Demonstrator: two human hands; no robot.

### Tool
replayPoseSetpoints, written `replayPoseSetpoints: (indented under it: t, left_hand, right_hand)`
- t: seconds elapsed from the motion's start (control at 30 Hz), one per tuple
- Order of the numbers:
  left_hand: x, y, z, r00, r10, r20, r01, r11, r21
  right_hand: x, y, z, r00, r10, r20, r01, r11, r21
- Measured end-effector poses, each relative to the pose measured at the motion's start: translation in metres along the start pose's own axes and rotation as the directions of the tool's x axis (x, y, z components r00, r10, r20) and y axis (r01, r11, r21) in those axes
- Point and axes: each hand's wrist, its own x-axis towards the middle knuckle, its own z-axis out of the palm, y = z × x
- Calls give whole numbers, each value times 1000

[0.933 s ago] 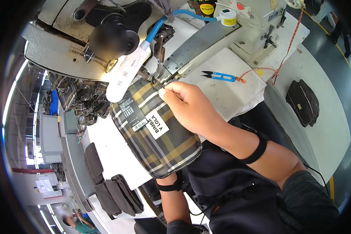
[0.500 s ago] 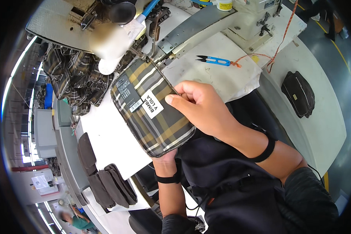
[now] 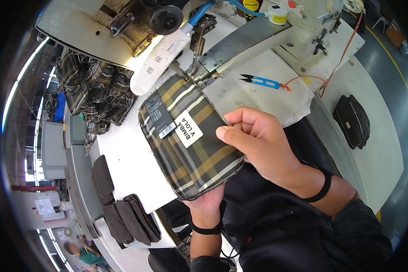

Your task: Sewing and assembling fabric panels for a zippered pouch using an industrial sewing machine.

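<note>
In both hands I hold a plaid fabric pouch (image 3: 208, 154) in dark grey, mustard and white, with raw, frayed edges. A white label (image 3: 189, 129) and a dark printed tag (image 3: 156, 112) lie on its upper face. My right hand (image 3: 263, 143) is closed on the pouch's right edge, thumb on top and fingers curled at the rim. My left hand (image 3: 208, 199) holds the pouch from below at its near end; its fingers are hidden beneath. The pouch's far edge lies close to the sewing machine's narrow arm (image 3: 245, 43), beside the needle area.
Blue thread snips (image 3: 260, 81) on an orange cord lie right of the machine arm. Plaid pieces (image 3: 93, 88) are heaped at the left. Dark brown pouches (image 3: 131, 220) sit at the near left; another dark pouch (image 3: 352, 121) lies at the right. A person (image 3: 88, 254) appears far off, lower left.
The view has shifted, so the scene sits lower and farther right. My right hand has slid along the pouch's edge, away from the white label. The pouch has come slightly nearer me.
</note>
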Motion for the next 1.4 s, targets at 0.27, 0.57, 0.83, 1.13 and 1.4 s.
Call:
replayPoseSetpoints:
  t: [0.27,0.57,0.83,1.13,1.4]
  left_hand:
    - [21,5,6,997,37,-61,-43,994,-104]
    - [51,23,7,1000,22,12,-21,998,-67]
    - [80,37,14,998,45,-51,-46,999,-12]
    - [104,59,34,984,130,-119,-101,969,225]
    - [94,69,44,925,317,-210,-15,582,813]
  right_hand:
    - [25,8,-1,999,-49,8,49,999,-13]
    - [52,8,2,996,-50,72,47,998,50]
    - [76,17,8,994,-106,38,104,993,52]
    - [85,15,10,979,-200,32,202,970,-138]
    - [68,-5,-55,975,-195,108,202,567,-799]
